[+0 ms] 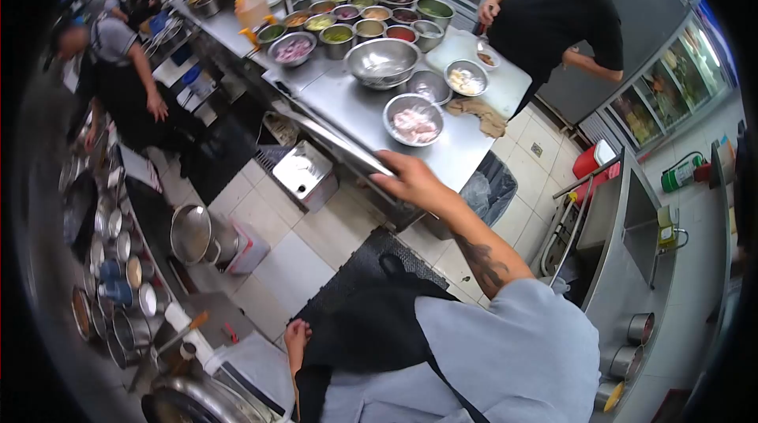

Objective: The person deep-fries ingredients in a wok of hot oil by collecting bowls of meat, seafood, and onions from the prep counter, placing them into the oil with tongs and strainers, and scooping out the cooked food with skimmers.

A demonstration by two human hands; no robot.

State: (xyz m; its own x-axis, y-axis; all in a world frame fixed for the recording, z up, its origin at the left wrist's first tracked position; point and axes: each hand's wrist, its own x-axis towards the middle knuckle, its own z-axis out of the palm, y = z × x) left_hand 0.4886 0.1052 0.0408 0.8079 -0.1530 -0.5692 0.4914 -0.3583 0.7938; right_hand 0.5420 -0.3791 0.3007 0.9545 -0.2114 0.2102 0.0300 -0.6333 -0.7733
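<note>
Beside a steel table [462, 143], the right hand [409, 181] is clasping a long metal utensil [341, 140] slanting toward the view's upper left. One bowl [392, 132] is holding pale pink meat, another bowl [458, 91] whitish chunks, a third bowl [292, 62] chopped purple pieces. The left hand [298, 334] is hanging low, its grip unclear.

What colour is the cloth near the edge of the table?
The cloth is light brown, seen best in the head view.
</note>
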